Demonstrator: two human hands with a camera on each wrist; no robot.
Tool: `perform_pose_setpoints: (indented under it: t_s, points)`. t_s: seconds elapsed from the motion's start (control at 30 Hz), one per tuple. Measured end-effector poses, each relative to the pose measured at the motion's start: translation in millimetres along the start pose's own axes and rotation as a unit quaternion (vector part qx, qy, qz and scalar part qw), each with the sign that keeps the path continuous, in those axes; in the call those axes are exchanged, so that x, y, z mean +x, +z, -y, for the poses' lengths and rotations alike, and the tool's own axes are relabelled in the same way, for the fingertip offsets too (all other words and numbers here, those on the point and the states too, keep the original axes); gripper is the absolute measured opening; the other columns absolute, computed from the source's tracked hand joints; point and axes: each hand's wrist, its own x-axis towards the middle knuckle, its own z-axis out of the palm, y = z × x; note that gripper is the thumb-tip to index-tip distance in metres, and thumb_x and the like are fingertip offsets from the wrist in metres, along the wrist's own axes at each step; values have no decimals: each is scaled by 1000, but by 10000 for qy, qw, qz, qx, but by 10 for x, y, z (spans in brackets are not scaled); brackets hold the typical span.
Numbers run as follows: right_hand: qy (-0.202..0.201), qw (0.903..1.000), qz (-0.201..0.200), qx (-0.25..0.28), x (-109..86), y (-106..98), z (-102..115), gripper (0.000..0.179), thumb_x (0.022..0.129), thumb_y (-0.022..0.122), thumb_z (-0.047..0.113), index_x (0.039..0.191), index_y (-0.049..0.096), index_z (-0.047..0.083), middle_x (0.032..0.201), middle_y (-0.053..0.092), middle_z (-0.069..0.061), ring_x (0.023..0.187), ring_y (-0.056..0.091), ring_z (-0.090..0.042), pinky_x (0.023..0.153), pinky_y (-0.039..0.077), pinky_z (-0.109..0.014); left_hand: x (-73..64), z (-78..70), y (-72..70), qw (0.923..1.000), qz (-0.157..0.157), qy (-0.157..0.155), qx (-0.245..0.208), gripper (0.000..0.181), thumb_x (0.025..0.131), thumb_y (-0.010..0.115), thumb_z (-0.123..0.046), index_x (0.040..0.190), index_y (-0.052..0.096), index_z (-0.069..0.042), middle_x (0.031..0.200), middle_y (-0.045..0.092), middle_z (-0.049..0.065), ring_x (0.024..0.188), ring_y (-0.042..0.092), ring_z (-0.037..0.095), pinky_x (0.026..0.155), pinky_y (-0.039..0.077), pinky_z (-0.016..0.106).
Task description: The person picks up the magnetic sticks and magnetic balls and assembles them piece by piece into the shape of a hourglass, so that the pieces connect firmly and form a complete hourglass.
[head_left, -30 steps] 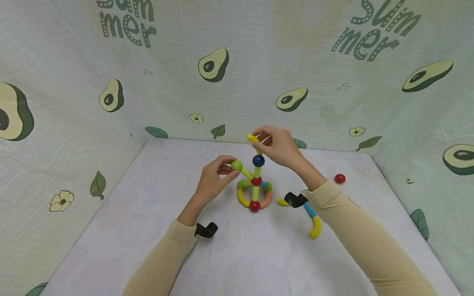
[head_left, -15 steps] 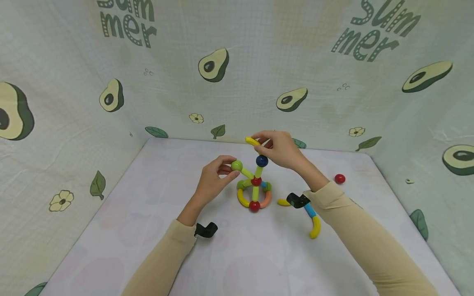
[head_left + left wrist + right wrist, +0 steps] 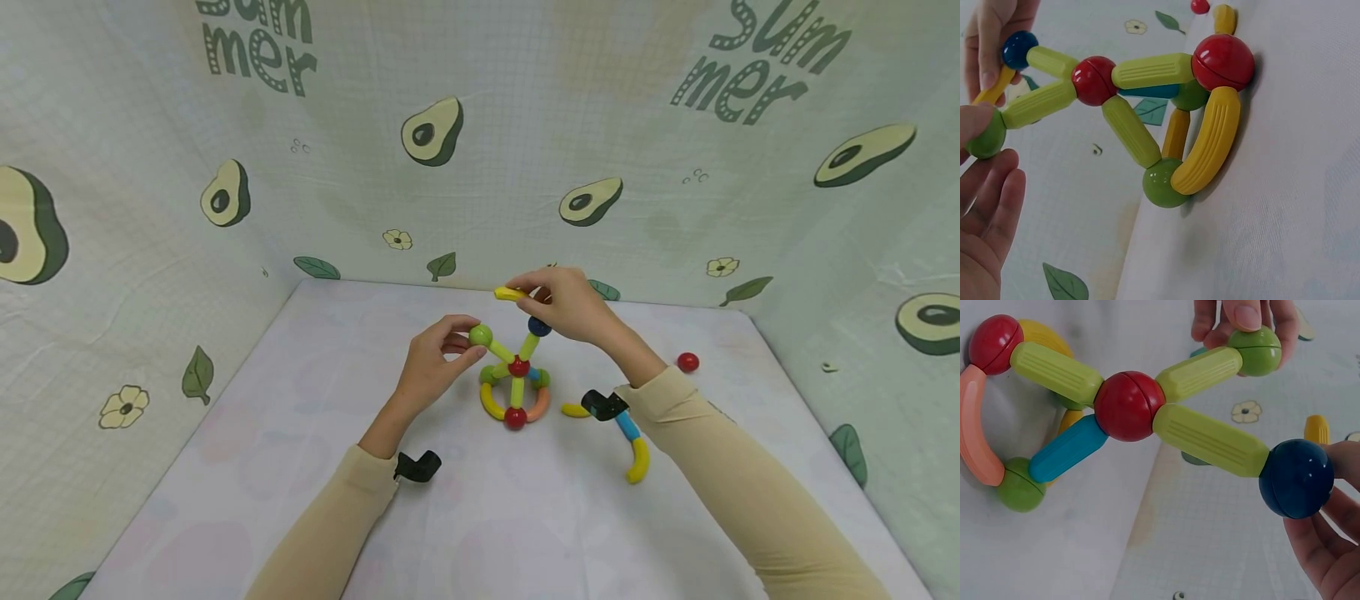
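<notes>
A construction of magnetic balls and rods stands on the table, with a red ball at its centre. Two light green rods rise from that ball in a V. The left one ends in a green ball, which my left hand pinches between thumb and fingers. On the right one sits a dark blue ball. Just above it, my right hand pinches a curved yellow rod, whose tip sticks out to the left. The fingers hide where this rod meets the blue ball.
The construction's base is a ring of curved rods, including an orange one. Right of it lie a yellow rod and a blue rod joined to a curved yellow piece. A loose red ball lies farther right.
The dark blue ball and its green rod have tilted to the right. My right hand has come down slightly with the yellow rod, which lies flatter. The left hand has stayed in place.
</notes>
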Motion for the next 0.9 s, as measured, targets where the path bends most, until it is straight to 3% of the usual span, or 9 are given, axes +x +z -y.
perform_pose_setpoints:
  t_s: [0.47, 0.77, 0.9]
  points:
    - [-512, 9981, 192, -298, 17, 69, -26, 23, 101, 74, 9, 124, 79, 8, 109, 77, -7, 76, 59, -19, 67, 52, -31, -2, -39, 2, 10000, -60, 6, 67, 41, 97, 81, -21, 133, 66, -12, 125, 71, 1, 102, 72, 15, 92, 61, 27]
    - [-663, 9962, 520, -203, 21, 100, -10, 20, 101, 73, 7, 120, 80, 7, 108, 78, -6, 73, 58, -17, 67, 53, -31, 6, -39, -4, 10000, -60, -62, 22, 42, 96, 82, -23, 133, 66, -13, 123, 72, 1, 100, 73, 15, 92, 61, 29]
    - [-736, 9958, 514, -175, 6, 101, -33, 20, 101, 72, 7, 120, 80, 7, 110, 78, -7, 80, 64, -17, 71, 56, -32, 10, -25, -3, 10000, -36, -13, 29, 43, 96, 82, -24, 135, 66, -13, 123, 72, 2, 97, 72, 14, 91, 61, 28]
